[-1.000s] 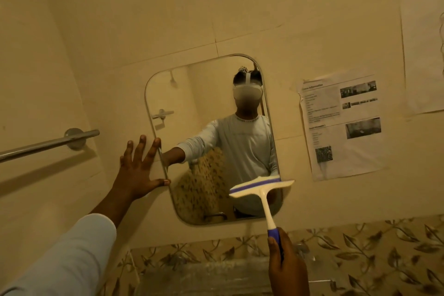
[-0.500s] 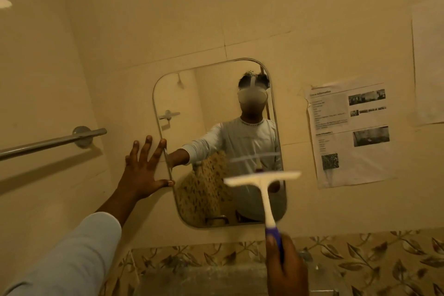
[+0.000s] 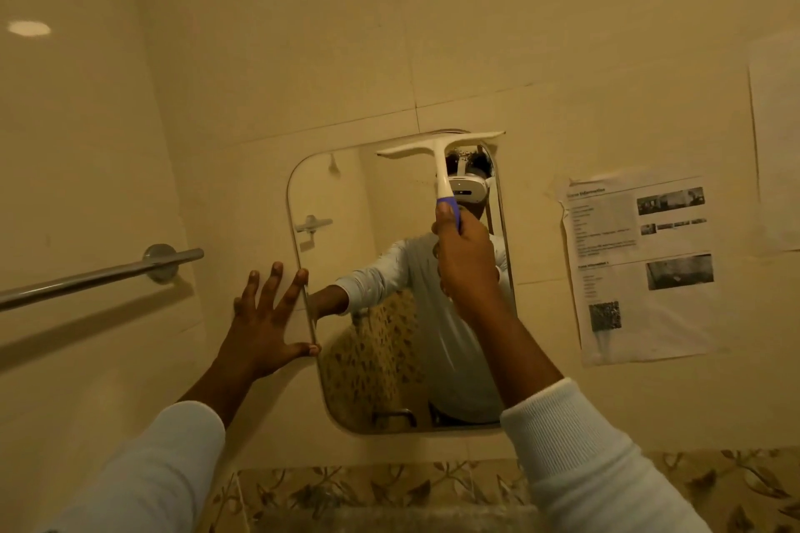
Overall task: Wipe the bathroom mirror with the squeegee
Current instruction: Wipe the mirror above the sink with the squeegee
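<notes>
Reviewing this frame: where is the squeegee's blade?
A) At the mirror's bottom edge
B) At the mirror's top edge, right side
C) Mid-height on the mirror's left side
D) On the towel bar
B: the squeegee blade spans the mirror's top right edge, with the right hand below holding its handle.

One head-worn wide-angle view faces the wall close up, tilted slightly upward, with the mirror [image 3: 389,273] centred.

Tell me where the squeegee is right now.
In the head view the squeegee is at the top right corner of the mirror, its blade along the top edge, its handle gripped by the right hand.
</notes>
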The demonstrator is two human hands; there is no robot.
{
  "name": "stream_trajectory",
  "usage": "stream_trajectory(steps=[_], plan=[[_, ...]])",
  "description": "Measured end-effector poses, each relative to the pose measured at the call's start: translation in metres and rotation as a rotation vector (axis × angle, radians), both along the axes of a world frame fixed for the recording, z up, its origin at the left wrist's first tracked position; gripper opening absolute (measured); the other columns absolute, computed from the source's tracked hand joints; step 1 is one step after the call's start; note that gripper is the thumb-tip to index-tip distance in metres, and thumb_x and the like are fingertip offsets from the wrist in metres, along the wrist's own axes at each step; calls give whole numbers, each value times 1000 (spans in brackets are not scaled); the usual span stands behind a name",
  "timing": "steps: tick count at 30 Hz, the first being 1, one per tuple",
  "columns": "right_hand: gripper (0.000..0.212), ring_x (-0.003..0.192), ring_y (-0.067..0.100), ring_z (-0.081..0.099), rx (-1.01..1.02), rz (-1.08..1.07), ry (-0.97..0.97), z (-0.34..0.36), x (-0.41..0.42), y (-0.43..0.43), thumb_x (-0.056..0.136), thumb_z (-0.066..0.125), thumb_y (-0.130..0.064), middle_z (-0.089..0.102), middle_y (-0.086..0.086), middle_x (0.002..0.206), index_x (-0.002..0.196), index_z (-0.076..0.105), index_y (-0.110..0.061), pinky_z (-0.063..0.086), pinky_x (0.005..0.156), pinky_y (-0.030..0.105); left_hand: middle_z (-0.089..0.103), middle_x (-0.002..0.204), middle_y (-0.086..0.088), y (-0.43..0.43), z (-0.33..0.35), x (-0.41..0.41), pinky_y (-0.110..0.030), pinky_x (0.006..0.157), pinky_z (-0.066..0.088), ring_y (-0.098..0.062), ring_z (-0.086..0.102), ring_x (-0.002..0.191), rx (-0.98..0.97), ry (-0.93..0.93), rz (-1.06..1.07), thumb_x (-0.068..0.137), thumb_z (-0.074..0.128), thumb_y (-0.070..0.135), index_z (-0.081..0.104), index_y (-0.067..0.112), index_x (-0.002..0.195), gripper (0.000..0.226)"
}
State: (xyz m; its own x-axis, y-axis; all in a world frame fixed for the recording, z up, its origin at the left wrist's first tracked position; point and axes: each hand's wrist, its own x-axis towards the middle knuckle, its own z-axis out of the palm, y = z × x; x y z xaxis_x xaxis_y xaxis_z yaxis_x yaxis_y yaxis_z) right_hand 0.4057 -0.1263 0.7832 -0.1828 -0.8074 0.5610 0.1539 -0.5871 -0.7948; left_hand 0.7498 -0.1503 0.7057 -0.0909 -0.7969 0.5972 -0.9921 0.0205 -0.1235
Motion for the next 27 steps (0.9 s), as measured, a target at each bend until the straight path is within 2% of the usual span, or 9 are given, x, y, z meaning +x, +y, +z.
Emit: stream_trajectory(steps=[2, 4, 6, 9, 13, 16, 22, 27], plan=[[39, 85, 21, 58, 2, -16, 25, -17, -2, -1, 106, 47, -45, 61, 7, 93, 115, 62, -10, 49, 81, 43, -26, 170, 1, 0, 0, -1, -70, 120, 16, -43, -14, 156, 3, -7, 10, 57, 45, 100, -20, 43, 159, 133], [35, 79, 16, 59, 0, -31, 56, -37, -5, 1, 107, 46, -46, 61, 1, 85, 109, 62, -16, 51, 76, 38, -25, 170, 0, 1, 0, -1, -70, 119, 17, -44, -13, 156, -1, -7, 1, 57, 46, 99, -18, 43, 160, 133], [33, 70, 11, 57, 9, -40, 76, -63, -8, 3, 106, 45, -46, 59, -2, 78, 99, 61, -19, 48, 69, 33, -22, 171, -1, 1, 1, -1, -70, 118, 18, -45, -11, 156, -1, -11, -2, 58, 46, 99, -15, 42, 161, 133], [32, 63, 7, 54, 60, -58, 87, -107, -12, 6, 106, 46, -44, 57, -4, 72, 98, 62, -17, 44, 63, 29, -21, 171, -2, 0, 0, -1, -71, 118, 18, -45, -10, 156, -6, -12, -2, 58, 45, 99, -14, 40, 162, 133], [32, 60, 12, 51, 132, -41, 104, -167, -16, 16, 105, 46, -44, 54, -2, 70, 97, 62, -17, 43, 60, 34, -21, 171, -1, 0, 0, -1, -71, 118, 17, -44, -10, 156, -14, -12, -6, 58, 46, 98, -15, 42, 161, 132], [40, 55, 9, 49, 216, -67, 112, -211, -18, 26, 101, 47, -49, 52, 1, 65, 91, 62, -14, 41, 56, 33, -21, 171, -1, -1, 0, 0, -70, 119, 17, -45, -10, 156, -17, -14, -11, 57, 45, 99, -16, 43, 161, 132], [33, 61, 23, 52, 341, -78, 141, -273, -17, 41, 105, 52, -34, 52, 10, 65, 86, 61, -9, 41, 62, 38, -16, 173, -2, -3, -2, 2, -72, 117, 20, -47, -5, 156, -30, -11, -19, 57, 47, 99, -14, 43, 161, 133], [32, 68, 27, 57, 447, -91, 176, -311, -12, 48, 104, 54, -34, 55, 10, 68, 88, 65, -9, 45, 69, 36, -14, 173, -3, -6, -2, 5, -72, 115, 22, -49, -2, 155, -23, -24, -21, 58, 45, 100, -9, 40, 163, 133]])
